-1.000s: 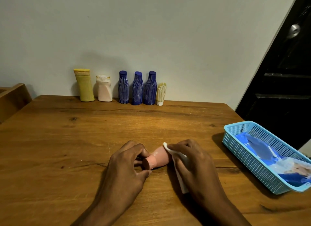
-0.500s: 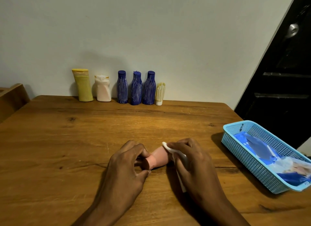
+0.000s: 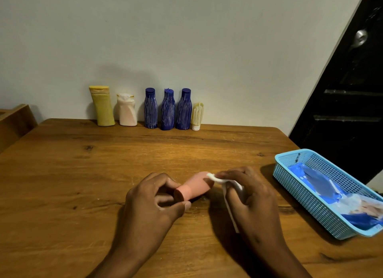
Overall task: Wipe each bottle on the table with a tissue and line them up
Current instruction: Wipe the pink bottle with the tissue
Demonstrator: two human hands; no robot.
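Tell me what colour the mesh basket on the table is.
Light blue basket, clearest in the head view.

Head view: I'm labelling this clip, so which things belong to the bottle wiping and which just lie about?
Job:
pink bottle, held by left hand
tissue, in right hand
six bottles lined up at the wall

Lying about:
blue basket with packets
wooden table
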